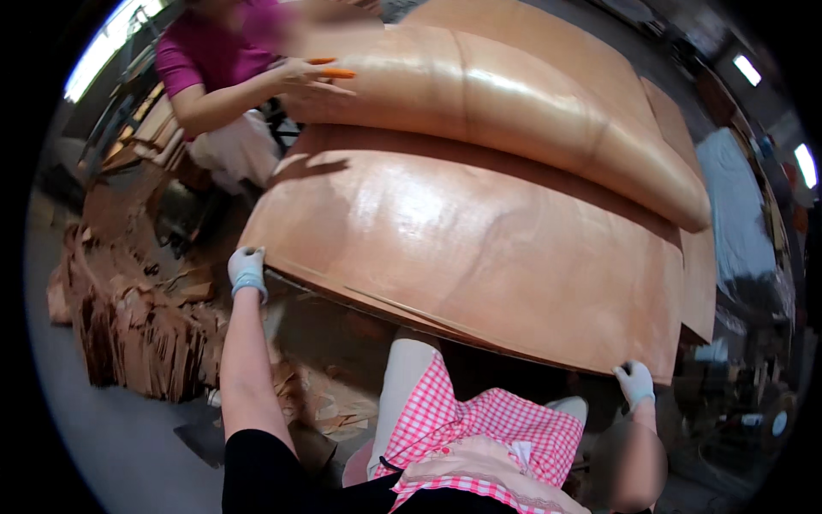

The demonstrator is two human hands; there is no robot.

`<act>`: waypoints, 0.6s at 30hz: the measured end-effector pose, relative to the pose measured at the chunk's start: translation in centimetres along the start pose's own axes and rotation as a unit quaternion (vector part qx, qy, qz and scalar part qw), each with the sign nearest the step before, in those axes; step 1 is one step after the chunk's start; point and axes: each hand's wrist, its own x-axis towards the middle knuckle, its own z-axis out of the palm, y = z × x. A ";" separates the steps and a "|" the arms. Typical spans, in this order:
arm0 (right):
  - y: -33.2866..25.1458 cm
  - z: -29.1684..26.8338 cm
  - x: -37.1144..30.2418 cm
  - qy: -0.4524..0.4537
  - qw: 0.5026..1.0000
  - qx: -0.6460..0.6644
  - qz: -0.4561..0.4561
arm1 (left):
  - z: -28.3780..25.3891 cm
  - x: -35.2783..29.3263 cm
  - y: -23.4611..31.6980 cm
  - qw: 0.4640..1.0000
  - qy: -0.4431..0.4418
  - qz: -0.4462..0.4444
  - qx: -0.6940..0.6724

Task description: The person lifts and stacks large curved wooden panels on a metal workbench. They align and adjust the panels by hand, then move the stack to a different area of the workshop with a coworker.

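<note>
Beyond the pink checked apron (514, 424), the near edge of a broad wooden sheet (479, 248) is gripped near its two corners, its left end held in the gloved left hand (247, 269) and its right end pinched by the gloved right hand (636, 385), with the fingers of both closed on the rim and their undersides hidden from view. The sheet is spread out ahead of the fingertips, and across its far part a curled sheet (531, 103) is seen bulging, beside which a person in a magenta top (201, 56) is placed at the far left.
</note>
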 end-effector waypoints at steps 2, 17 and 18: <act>-0.3 1.7 1.6 -0.026 0.999 -0.026 0.008 | -0.8 1.7 -2.5 0.999 0.021 -0.008 -0.044; -0.7 4.3 2.6 -0.064 0.996 0.043 0.050 | 13.8 -34.3 24.6 0.852 -0.159 0.497 0.043; -0.6 4.3 2.4 -0.063 0.996 0.039 0.047 | 14.8 -38.9 26.8 0.831 -0.245 0.495 0.060</act>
